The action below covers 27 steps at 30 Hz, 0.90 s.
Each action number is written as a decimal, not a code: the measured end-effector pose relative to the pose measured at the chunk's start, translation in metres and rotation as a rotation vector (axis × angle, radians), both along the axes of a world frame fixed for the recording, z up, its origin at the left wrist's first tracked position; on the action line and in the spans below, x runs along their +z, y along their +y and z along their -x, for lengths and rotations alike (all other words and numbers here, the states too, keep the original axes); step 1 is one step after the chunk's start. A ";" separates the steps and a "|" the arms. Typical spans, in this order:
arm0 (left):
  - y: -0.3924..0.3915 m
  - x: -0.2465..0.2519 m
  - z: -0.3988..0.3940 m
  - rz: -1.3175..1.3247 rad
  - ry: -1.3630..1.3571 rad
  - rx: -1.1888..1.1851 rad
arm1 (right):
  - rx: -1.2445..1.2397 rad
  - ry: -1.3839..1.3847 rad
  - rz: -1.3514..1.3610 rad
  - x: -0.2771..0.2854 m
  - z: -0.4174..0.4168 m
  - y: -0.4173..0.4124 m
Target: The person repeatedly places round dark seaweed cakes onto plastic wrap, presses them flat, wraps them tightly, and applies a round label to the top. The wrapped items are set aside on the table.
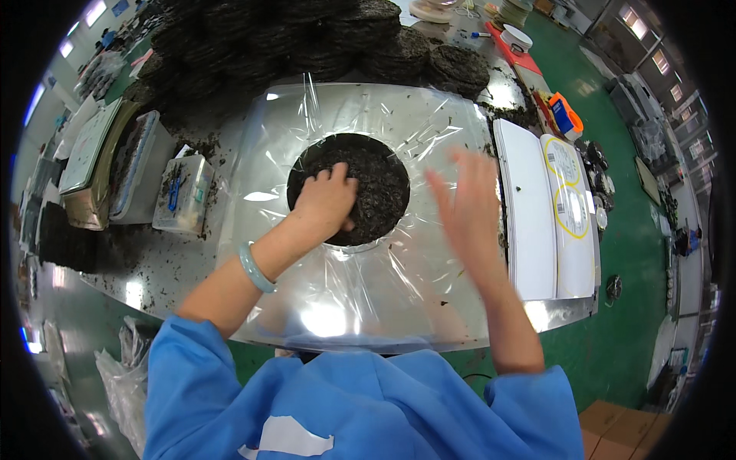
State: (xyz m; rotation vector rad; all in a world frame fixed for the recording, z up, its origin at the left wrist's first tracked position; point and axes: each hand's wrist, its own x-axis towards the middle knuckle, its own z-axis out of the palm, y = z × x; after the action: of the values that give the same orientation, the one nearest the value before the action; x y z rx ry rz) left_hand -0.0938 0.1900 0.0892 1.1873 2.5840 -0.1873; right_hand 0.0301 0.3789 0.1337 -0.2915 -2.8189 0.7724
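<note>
A round cake of dark dried seaweed-like sheets lies in the middle of a clear plastic film spread over the metal table. My left hand rests on the left part of the dark cake, its fingers bent and fingertips against it; whether it grips any is hidden. A pale green bangle circles the left wrist. To the right of the cake, my right hand is raised over the film, blurred, with its fingers apart and nothing in it.
Stacks of dark round cakes line the table's back. At left are a clear plastic box with a blue tool on it and a larger bin. White sheets, printed labels and an orange-and-blue tape dispenser stand at right.
</note>
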 end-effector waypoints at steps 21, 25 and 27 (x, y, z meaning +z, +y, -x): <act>0.020 0.001 -0.052 -0.651 -0.141 -0.379 | 0.018 0.023 -0.367 -0.114 0.176 0.155; 0.034 -0.015 -0.064 -0.174 -0.176 -0.934 | -0.099 0.273 -0.501 -0.111 0.281 0.266; 0.021 -0.006 -0.038 -0.556 -0.348 -0.679 | -0.209 0.208 -0.876 -0.136 0.308 0.294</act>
State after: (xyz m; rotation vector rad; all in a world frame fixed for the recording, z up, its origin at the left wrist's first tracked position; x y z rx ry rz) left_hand -0.0559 0.2111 0.0837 2.0426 1.8905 0.5857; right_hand -0.2778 0.6733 -0.0024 -0.3124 -2.5657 -0.4612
